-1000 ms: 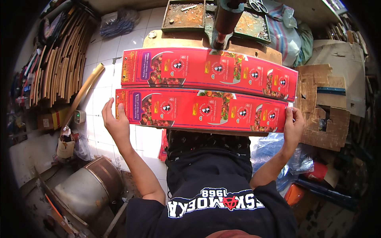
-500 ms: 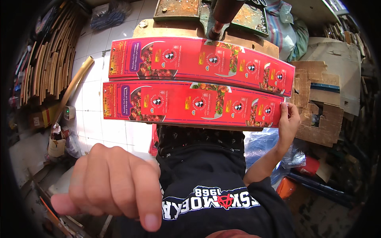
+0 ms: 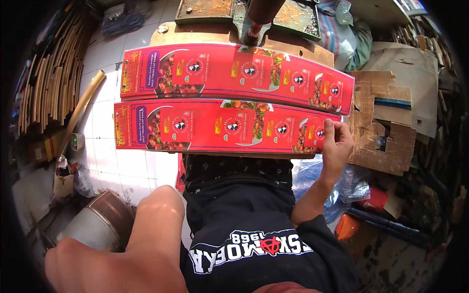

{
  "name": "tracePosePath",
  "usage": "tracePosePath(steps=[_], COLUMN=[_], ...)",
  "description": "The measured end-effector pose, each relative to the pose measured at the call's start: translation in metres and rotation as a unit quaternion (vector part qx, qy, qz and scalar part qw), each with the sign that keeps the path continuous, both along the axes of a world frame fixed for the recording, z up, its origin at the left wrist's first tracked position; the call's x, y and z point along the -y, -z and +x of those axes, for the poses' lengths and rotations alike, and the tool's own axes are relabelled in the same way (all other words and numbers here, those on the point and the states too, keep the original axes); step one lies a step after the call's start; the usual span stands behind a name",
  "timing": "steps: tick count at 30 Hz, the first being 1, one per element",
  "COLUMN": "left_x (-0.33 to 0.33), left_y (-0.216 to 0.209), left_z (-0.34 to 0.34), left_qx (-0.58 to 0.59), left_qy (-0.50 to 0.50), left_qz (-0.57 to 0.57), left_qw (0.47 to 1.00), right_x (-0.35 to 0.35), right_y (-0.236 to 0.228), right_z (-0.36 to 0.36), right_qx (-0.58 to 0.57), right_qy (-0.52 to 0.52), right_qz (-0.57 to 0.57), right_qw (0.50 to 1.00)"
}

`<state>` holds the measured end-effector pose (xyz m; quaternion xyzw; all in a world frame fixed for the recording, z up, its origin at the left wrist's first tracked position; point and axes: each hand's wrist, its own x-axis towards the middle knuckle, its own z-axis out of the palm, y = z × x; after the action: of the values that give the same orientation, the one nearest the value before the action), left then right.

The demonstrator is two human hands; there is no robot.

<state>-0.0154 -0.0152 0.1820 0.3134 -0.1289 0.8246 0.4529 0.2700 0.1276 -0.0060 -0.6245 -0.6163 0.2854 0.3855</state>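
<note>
Our right hand [image 3: 336,146] pinches the right end of the nearer red printed sheet [image 3: 220,128], which runs lengthwise left to right across our lap beside a second sheet [image 3: 234,73], while our left hand [image 3: 112,266], raised close to the camera, holds nothing and sits well away.

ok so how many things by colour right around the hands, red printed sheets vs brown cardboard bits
red printed sheets: 2, a far one and a near one pinched at its end by the right hand
brown cut cardboard pieces: 1, beside that hand
total: 3
The left hand is raised close to the camera, holding nothing.
</note>
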Motion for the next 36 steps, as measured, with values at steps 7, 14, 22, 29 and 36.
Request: tracePosePath(steps=[7, 14, 22, 29, 36], left_x=[0.004, 0.013, -0.007, 0.01, 0.038], left_y=[-0.003, -0.006, -0.002, 0.049, 0.156], left_z=[-0.002, -0.008, 0.004, -0.024, -0.088], left_qx=[-0.006, -0.014, 0.099, -0.104, -0.299], left_qy=[-0.007, -0.018, -0.105, -0.109, -0.366], left_qz=[-0.003, -0.011, 0.039, -0.162, -0.486], left_qw=[1.0, 1.0, 0.989, 0.975, 0.735], right_x=[0.009, 0.01, 0.004, 0.0, -0.005], right_y=[0.001, 0.006, 0.012, 0.012, 0.008], right_z=[-0.02, -0.018, -0.015, -0.01, 0.003], right_qx=[-0.131, -0.28, -0.392, -0.407, -0.396], right_qy=[-0.054, -0.098, -0.111, -0.075, -0.023], right_qz=[-0.068, -0.13, -0.132, -0.13, -0.112], right_qw=[0.988, 0.946, 0.904, 0.901, 0.911])
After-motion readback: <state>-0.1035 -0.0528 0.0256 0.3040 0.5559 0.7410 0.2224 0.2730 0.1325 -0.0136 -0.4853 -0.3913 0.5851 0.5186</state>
